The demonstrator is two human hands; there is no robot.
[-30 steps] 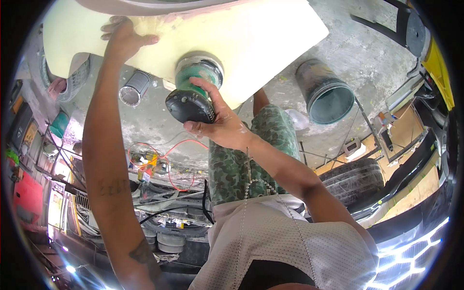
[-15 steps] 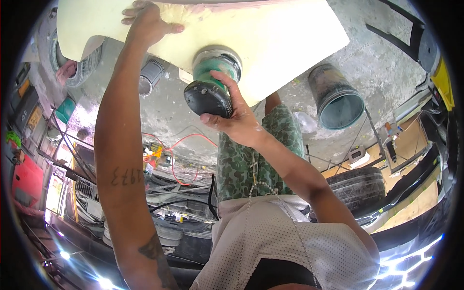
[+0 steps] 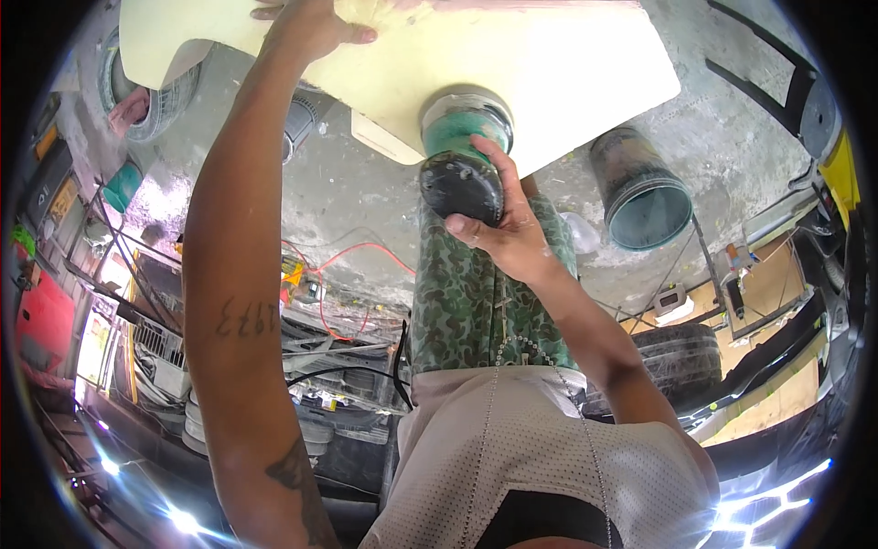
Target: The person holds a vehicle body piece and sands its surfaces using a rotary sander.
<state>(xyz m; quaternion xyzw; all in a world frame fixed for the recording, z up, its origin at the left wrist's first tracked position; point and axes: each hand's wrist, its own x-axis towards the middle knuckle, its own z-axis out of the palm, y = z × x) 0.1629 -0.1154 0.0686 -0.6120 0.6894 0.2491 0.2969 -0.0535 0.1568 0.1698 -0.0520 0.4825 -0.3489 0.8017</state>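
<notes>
A large pale-yellow panel (image 3: 585, 69) spans the top. My left hand (image 3: 315, 27) rests on it near its upper edge, fingers and thumb apart. Lower down, at the panel's bottom edge, my right hand (image 3: 508, 220) grips a round power sander (image 3: 462, 188) with a black top and green body, thumb and fingers wrapped round it. The sander's pad sits against the panel's face. Behind it are my camouflage-clad legs.
On the concrete floor (image 3: 357, 201) stand a large dark bucket (image 3: 640, 174), a smaller can (image 3: 297, 128), a tire (image 3: 155, 91) and a green container (image 3: 122, 188). An orange cord (image 3: 347, 252) lies below left. Another tire (image 3: 663, 361), car parts and boards crowd the edges.
The sander in my right hand has moved rightward along the panel. My left hand and the panel appear higher or further right in the picture, as the view has shifted.
</notes>
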